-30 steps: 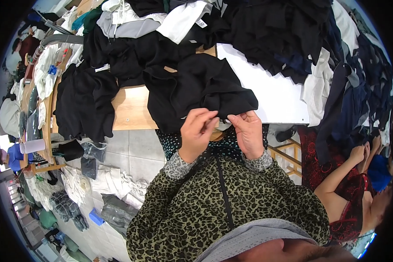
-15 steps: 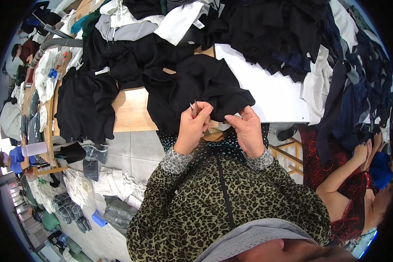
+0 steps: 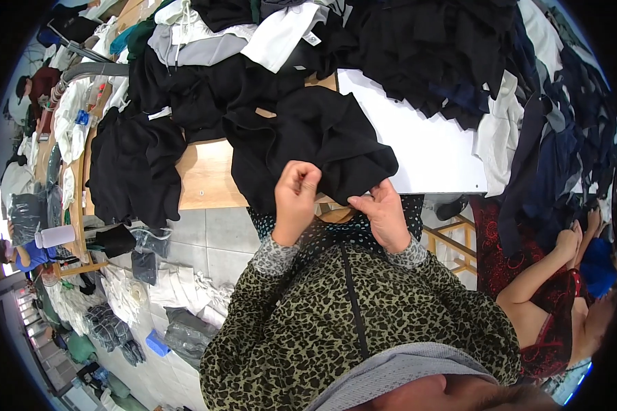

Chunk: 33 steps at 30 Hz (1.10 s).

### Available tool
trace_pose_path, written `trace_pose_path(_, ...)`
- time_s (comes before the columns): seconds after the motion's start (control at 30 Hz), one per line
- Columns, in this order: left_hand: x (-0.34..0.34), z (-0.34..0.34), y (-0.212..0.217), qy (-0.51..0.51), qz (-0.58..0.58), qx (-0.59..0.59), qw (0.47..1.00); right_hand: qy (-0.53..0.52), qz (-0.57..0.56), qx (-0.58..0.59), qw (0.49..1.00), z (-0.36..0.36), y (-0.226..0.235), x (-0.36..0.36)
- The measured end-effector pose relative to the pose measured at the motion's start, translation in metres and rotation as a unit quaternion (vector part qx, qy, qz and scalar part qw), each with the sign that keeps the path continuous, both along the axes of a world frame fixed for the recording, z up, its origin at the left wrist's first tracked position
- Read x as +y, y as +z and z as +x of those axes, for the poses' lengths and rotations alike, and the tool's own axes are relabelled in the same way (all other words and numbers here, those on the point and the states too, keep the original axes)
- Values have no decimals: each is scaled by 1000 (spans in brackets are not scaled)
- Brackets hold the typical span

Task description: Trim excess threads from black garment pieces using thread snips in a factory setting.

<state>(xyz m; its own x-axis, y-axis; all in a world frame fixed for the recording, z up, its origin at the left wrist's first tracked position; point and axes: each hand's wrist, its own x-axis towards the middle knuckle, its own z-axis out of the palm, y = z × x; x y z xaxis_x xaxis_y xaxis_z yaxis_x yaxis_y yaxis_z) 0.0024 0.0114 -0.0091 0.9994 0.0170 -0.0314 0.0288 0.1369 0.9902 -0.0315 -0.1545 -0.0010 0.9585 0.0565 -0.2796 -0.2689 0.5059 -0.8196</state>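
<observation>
**Black garment [image 3: 322,127] at the table edge, both hands on the job**

Head view: the garment's bunched up at the near edge of the table [image 3: 206,175], part on bare wood, part on a white board [image 3: 439,154]. Right hand [image 3: 384,214] has its near edge pinched between thumb and fingers. Left hand [image 3: 297,198] is curled up in front of the cloth, can't tell if anything's inside. Another black heap [image 3: 136,164] sits off to the left, fwiw.
</observation>
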Motion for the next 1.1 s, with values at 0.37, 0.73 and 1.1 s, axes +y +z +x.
trace_pose_path(0.37, -10, 18, -9, -11, 421, -175, 890, 265, -302, 115, 909, -9, -18, -22)
trace_pose_path(0.73, 4, 25, -2, -90, 62, 49, 993, -40, -492, -195, 848, 55, -26, -41)
trace_pose_path(1.1, 30, 21, -4, 55, -187, 225, 955, 11, 6, 23, 1000, 59, -15, -59)
